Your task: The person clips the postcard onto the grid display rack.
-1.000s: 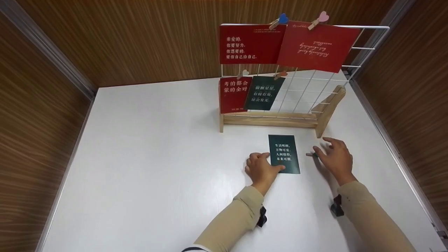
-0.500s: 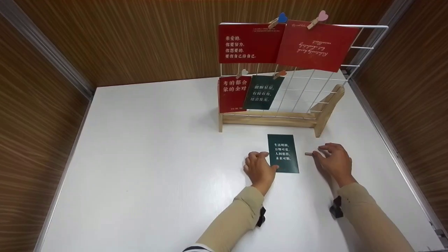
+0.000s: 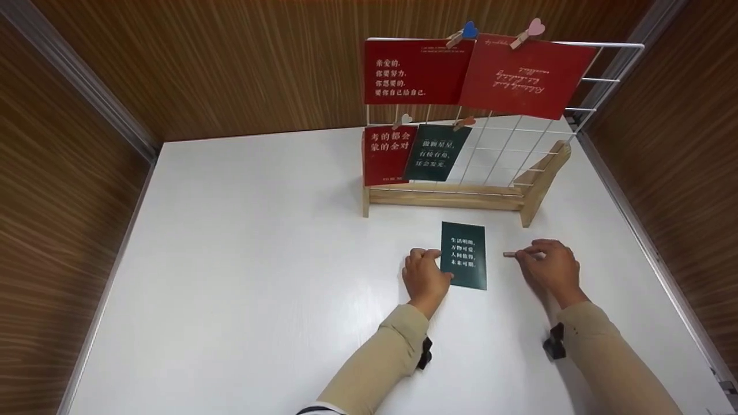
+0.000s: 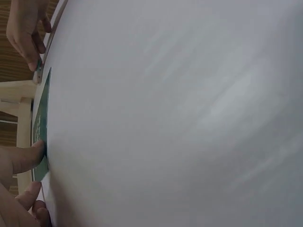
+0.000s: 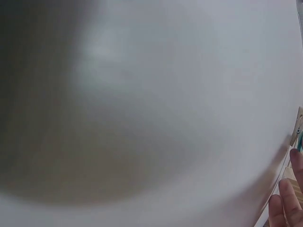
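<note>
My left hand (image 3: 425, 278) grips a dark green card (image 3: 468, 275) with white writing by its lower left edge, close over the white table. In the left wrist view the thumb (image 4: 33, 153) lies across the card's face. To the right of the card, my right hand (image 3: 553, 270) pinches a small wooden clothespin (image 3: 508, 254), its bare end pointing left toward the card. A bit of teal shows on the clothespin (image 5: 297, 131) at the fingertips in the right wrist view. The card and the clothespin stand apart.
Behind the hands stands a white wire grid rack (image 3: 501, 144) on a wooden base (image 3: 444, 199). Two red cards hang along its top; a red card (image 3: 387, 158) and a green card (image 3: 437, 153) hang lower, all under heart-topped clothespins. Wood-grain panels (image 3: 259, 69) border the table.
The card has turned slightly, its lower right corner shifting left and down, and the left thumb has drawn back to its edge. The right hand's fingers have closed in on the clothespin.
</note>
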Demonstrator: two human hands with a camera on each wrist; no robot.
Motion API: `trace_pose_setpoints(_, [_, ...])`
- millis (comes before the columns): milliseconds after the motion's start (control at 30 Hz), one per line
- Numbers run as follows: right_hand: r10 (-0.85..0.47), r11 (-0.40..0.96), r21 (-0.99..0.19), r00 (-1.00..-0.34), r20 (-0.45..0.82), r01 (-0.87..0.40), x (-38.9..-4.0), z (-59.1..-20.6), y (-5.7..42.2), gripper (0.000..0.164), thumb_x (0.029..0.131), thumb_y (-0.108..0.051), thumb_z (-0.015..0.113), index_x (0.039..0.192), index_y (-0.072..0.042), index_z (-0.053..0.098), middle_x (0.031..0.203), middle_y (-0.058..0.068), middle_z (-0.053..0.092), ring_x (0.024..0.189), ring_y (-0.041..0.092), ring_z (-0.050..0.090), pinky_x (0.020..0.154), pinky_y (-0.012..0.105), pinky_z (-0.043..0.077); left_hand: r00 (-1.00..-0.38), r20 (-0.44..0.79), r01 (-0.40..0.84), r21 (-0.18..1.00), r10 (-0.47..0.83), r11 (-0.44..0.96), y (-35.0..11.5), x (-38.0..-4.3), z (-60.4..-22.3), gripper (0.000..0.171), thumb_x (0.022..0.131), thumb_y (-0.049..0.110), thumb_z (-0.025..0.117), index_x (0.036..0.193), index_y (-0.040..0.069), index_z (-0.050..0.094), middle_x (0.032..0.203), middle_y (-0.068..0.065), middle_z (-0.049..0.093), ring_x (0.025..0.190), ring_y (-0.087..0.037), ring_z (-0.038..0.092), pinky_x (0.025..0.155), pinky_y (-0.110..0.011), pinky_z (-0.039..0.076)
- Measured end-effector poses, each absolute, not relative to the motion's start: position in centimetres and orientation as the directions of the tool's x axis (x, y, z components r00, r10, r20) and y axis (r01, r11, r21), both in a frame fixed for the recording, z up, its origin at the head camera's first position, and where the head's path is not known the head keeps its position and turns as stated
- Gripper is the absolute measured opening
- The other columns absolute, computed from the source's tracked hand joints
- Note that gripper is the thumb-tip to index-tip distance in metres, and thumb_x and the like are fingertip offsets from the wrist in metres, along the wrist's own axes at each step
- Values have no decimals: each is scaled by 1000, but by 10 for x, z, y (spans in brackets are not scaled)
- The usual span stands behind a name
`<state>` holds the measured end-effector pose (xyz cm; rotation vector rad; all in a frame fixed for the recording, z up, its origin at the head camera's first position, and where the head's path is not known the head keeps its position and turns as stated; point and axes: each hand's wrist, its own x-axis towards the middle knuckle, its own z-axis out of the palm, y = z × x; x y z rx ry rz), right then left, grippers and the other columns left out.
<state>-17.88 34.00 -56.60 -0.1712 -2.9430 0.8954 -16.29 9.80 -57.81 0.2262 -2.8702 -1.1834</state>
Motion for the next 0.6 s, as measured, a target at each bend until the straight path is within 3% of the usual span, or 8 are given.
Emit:
trace_pose_setpoints(367, [100,790,-611,-994,45,52,-180,-569,342,16,87,-11,64,89,5,69,116,27,58,114,46,49,94,61,34,-992,-22,-104,681,-121,725,92,-168,-574,33,70,7,78,102,13,73,99,-1,57,94,-18,53,80,-30,42])
trace_pose_setpoints(600, [117,735,-671,-993,-16,97,-182,-566,339,19,90,-11,63,98,6,67,115,24,61,106,40,57,92,53,42,-995,-29,-91,658,-95,748,89,-171,-571,34,72,5,76,104,13,72,95,-1,62,90,-18,56,78,-31,44])
